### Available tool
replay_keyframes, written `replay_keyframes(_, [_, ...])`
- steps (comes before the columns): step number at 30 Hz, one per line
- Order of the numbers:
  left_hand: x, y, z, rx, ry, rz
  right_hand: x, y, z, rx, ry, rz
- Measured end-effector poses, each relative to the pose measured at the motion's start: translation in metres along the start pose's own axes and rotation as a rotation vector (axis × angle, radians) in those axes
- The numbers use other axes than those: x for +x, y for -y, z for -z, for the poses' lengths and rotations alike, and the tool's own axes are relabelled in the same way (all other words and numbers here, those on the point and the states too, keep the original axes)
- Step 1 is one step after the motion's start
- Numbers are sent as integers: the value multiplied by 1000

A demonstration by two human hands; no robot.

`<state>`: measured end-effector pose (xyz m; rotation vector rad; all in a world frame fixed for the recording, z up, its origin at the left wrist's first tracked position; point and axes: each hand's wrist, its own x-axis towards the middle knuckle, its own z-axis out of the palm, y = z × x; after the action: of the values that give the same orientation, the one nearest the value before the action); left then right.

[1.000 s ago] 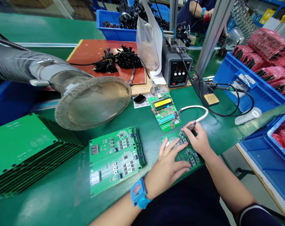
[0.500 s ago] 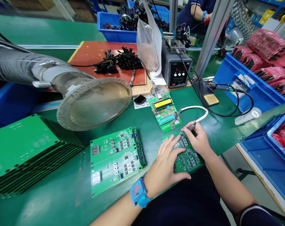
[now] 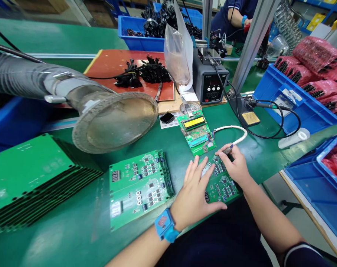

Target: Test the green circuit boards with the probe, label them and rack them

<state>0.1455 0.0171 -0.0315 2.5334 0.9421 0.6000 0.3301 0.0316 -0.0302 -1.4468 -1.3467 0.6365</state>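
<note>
My left hand (image 3: pixel 195 191) lies with spread fingers over the left part of a green circuit board (image 3: pixel 225 187), covering much of it. A blue wrist strap circles that wrist. Between thumb and fingers, my right hand (image 3: pixel 235 163) pinches the cable connector (image 3: pixel 228 150) at the board's upper edge. Whether its pins touch the board is hidden. A white sleeved cable (image 3: pixel 236 127) curves from the connector to a green programmer board (image 3: pixel 200 135) with a lit yellow display. To the left sits a stack of populated circuit boards (image 3: pixel 140 189).
A fume extraction hood (image 3: pixel 115 122) hangs at left above a pile of green boards (image 3: pixel 29 170). Behind stand a soldering station (image 3: pixel 213 83) and iron holder (image 3: pixel 245 111). Blue bins (image 3: pixel 299 100) hold pink-wrapped parts at right. A co-worker's arm shows at the back.
My left hand's fingers have straightened and shifted slightly left and up over the board. My right hand stays at the upper edge with the connector. The view has shifted slightly.
</note>
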Motion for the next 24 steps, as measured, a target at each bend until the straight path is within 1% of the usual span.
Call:
replay_keyframes(4, [1, 0, 2, 2, 0, -3, 0, 1, 1, 22, -6, 1])
replay_keyframes(8, [2, -1, 3, 13, -1, -7, -15, 4, 13, 114, -68, 28])
replay_keyframes(10, [2, -1, 3, 13, -2, -9, -28, 4, 22, 125, -36, 14])
replay_keyframes(12, [2, -2, 3, 12, -3, -13, -40, 4, 30, 86, 34, 9])
replay_keyframes(15, [3, -1, 3, 13, -5, -17, -52, 5, 36, 28, 92, 46])
replay_keyframes(20, [3, -1, 4, 22, -8, -18, -54, 8, 36, -5, 119, 76])
replay_keyframes(24, [3, -1, 3, 33, -5, -27, -54, 8, 36, -23, 115, 87])
